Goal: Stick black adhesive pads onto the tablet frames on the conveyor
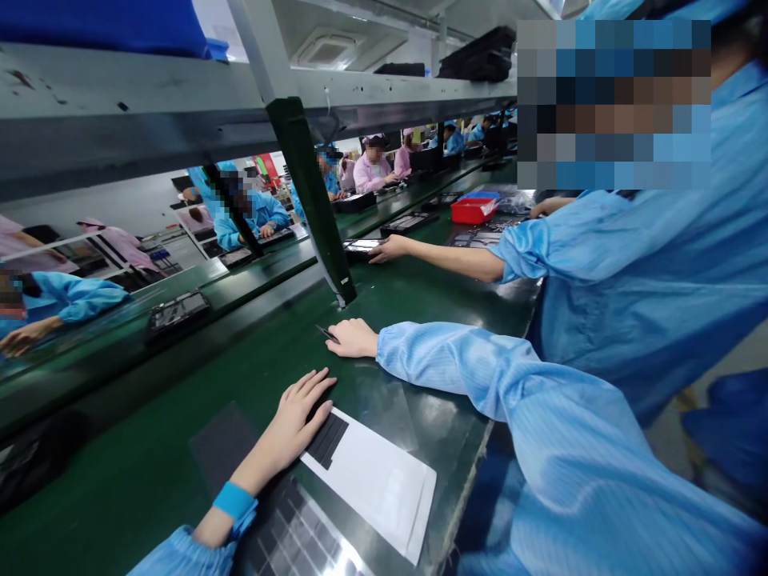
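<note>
A long green workbench [420, 296] ran toward one o'clock beneath a grey overhead shelf [150, 104]. A red bin [471, 210] sat far along it, and a ceiling vent [327, 50] showed at twelve.

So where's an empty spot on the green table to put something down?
Bare green lies left of the left hand, toward the black tray, and between the right hand, shut on a thin tool, and the co-worker's arm. It's crowded near you: the white sheet and dark panel fill that edge.

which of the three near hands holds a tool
Your right hand, curled beside the green post, a thin dark tool poking out. Your left hand lies flat on the white sheet; the co-worker's hand rests on a black tray.
</note>
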Tool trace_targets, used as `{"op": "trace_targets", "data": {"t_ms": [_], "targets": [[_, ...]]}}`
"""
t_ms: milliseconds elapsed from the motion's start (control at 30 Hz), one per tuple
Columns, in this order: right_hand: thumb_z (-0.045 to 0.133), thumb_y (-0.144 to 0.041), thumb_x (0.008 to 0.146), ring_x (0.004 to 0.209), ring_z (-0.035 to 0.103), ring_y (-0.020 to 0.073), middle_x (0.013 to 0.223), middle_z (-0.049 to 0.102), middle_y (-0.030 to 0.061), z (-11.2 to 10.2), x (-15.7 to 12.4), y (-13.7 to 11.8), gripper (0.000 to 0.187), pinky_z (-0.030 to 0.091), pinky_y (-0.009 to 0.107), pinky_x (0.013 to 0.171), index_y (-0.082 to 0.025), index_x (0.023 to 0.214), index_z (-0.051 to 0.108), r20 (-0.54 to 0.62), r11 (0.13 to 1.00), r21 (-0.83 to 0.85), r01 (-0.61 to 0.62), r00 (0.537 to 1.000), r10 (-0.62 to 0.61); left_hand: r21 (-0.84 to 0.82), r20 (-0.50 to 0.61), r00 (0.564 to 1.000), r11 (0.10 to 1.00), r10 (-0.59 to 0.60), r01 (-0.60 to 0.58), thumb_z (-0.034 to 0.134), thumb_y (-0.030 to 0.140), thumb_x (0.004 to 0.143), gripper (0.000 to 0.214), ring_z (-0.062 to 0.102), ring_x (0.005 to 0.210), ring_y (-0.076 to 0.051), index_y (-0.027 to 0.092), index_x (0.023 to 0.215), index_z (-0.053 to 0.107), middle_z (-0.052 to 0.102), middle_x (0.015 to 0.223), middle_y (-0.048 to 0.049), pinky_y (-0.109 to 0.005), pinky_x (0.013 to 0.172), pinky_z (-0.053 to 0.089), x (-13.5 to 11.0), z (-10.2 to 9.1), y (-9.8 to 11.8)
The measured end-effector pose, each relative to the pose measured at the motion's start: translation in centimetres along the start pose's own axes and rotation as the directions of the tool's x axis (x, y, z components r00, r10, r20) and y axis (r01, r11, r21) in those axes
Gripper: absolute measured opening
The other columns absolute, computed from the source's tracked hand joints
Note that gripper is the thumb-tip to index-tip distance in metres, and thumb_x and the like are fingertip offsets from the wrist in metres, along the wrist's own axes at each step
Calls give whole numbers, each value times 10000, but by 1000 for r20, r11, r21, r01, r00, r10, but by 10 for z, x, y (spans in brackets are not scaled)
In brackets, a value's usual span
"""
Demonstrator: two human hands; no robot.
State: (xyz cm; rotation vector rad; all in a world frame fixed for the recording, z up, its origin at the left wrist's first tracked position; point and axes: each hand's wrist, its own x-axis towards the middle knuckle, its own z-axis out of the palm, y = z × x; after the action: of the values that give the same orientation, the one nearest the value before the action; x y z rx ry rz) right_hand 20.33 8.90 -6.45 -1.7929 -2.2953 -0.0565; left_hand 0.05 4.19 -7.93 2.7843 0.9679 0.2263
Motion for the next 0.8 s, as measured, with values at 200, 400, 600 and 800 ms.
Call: {"op": "trace_targets", "data": {"t_ms": [200,400,600,800], "targets": [[351,-382,858,892,624,265,986,653,119,3,2,1,360,444,338,706,-157,989,599,-2,1000,-1,10,1000,-10,-4,-3,1000,1000,4,-4,264,416,932,433,252,1317,-251,223,1289,415,351,1406,-54,-492,1060,243,0,1,0],[346,-378,860,897,621,268,986,652,123,3,1,1,359,441,345,707,-158,992,597,4,1000,0,9,1000,-9,-3,6,1000,1000,-2,2,263,413,932,429,253,1318,-254,231,1290,415,354,1405,-51,-498,1052,254,0,1,1],[351,-374,864,906,620,259,1001,648,125,0,0,0,353,440,337,719,-156,991,598,13,1000,5,3,1000,-3,3,-17,1000,1000,6,-6,273,401,932,420,275,1308,-256,229,1284,425,363,1399,-57,-490,1046,269,-1,0,0],[365,-375,854,890,626,259,979,655,119,0,0,0,348,445,331,706,-156,979,606,5,1000,12,3,1000,-3,11,-20,1000,1000,5,-5,280,400,933,417,279,1307,-253,229,1285,425,361,1402,-53,-486,1048,269,-1,1,0]]}}
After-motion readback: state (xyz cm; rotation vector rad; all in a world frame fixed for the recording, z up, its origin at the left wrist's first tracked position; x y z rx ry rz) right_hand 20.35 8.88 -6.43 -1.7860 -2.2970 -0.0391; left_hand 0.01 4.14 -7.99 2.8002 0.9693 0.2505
